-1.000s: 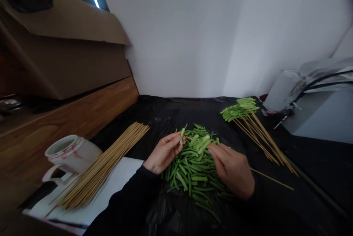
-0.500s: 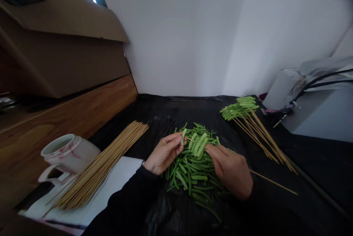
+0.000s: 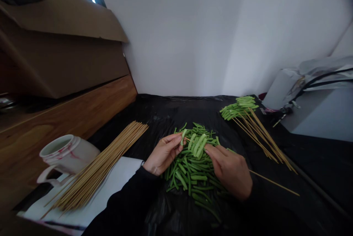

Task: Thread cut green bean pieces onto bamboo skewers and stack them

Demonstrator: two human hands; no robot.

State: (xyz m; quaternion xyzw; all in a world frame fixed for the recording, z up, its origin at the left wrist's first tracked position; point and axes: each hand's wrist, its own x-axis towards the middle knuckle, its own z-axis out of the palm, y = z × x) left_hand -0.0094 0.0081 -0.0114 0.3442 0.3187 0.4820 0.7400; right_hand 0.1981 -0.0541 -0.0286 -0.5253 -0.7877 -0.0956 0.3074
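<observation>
Between the thumb and fingers of my left hand is a short piece of green bean, held at the tip of a thin bamboo skewer. My right hand is closed round that skewer, whose long bare end sticks out to the right behind it. Several bean pieces sit side by side across the skewer, between my two hands. Under both hands lies a loose heap of cut green beans. My right palm and some fingers are hidden from view.
On the left, a bundle of bare skewers lies on white paper beside a white mug. Loaded bean skewers rest at the back right. Black plastic covers the table; a cardboard box stands back left.
Hardly anything differs. Both hands keep their grips, and the bean piece stays at the skewer's tip. The whole view has shifted very slightly.
</observation>
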